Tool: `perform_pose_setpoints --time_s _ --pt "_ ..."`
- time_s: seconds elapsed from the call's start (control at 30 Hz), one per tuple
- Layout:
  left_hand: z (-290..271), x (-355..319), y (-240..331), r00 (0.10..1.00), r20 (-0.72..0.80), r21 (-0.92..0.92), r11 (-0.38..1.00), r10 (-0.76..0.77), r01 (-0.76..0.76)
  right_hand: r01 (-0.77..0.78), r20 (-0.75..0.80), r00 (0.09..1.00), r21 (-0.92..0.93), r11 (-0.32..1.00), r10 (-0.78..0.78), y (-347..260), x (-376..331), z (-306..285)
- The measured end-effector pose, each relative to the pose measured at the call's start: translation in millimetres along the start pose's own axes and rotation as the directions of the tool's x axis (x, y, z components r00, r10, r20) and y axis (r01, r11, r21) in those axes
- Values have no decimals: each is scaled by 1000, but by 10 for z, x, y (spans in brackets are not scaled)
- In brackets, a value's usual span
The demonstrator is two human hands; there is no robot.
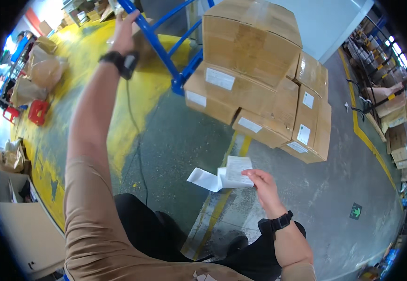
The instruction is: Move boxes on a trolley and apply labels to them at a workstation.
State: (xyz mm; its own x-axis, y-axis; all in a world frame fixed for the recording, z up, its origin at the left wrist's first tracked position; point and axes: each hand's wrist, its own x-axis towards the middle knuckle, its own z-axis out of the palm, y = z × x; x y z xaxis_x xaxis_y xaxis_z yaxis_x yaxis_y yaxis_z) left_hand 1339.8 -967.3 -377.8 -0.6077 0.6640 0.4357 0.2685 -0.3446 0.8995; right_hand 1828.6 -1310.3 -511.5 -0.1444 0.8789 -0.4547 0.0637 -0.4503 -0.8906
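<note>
My right hand (262,183) holds a bunch of white paper slips (227,175) low in front of me, above the grey floor. My left arm is stretched far up and forward; my left hand (125,29) reaches the blue metal frame (154,40) at the top of the view and seems to grip something small and pale there, though I cannot make out what. Both wrists carry black bands. A thin cable hangs down from my left wrist.
A stack of labelled cardboard boxes (259,89) stands ahead on the right of the blue frame. Yellow floor paint (86,61) spreads to the left, with brown bags (44,70) and red stools (37,111). Shelving with boxes (395,122) lines the right edge.
</note>
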Motion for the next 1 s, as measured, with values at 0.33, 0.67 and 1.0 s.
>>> perform_pose_setpoints --time_s 0.33,0.67,1.0 --pt "241 -315 446 928 359 -32 992 -100 119 -30 154 988 73 997 19 -133 -363 73" --pt "-140 -940 995 831 431 308 923 -351 231 -144 53 989 261 955 134 -926 -1411 219" --pt "-742 -2307 1794 630 427 318 759 -649 568 -96 -260 956 150 984 132 -2302 -3276 -1032"
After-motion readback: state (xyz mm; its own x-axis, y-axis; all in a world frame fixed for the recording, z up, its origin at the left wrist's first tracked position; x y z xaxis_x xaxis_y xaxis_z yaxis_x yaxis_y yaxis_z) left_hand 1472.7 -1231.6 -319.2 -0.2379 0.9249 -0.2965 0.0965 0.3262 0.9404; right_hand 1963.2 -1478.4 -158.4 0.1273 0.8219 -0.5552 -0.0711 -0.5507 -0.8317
